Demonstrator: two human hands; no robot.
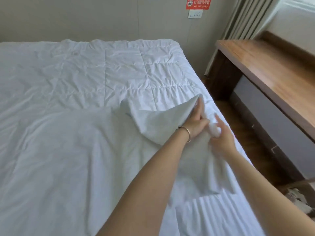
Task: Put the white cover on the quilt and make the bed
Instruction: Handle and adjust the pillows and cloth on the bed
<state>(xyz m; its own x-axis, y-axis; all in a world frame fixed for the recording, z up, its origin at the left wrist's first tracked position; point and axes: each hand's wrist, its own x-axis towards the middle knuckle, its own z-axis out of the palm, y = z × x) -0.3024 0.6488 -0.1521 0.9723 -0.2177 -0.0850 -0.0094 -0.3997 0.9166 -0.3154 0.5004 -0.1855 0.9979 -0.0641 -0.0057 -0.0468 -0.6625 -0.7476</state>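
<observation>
Near the right edge of the bed point(226, 126), I have both hands at one corner of the bedding. My left hand point(196, 123), with a bracelet point(186, 133) at the wrist, lies on a raised fold of the white cover point(153, 123); its fingers are stretched forward along the fold and seem to pinch the cloth at its peak, though the grip itself is partly hidden. My right hand point(221, 138) is just beside the left one, on its outer side, and it is blurred; its fingers are curled around a small bunch of white cloth, and I cannot tell if this bunch is cover or quilt.

I judge that the step in hand is fitting one quilt corner into the matching corner of the cover. The quilt point(119, 70), with its stitched squares, lies flat beyond my hands and reaches toward the wall, still uncovered there. The cover spreads from under my left forearm toward my left side, over the nearer part of the bed. Below my right forearm a striped sheet point(213, 215) is visible.

The next move, I think, calls for holding both layers together at this corner and then drawing the cover farther over the bare quilt ahead of my hands. The cloth is soft and may slip, so the corner needs a firm pinch.
</observation>
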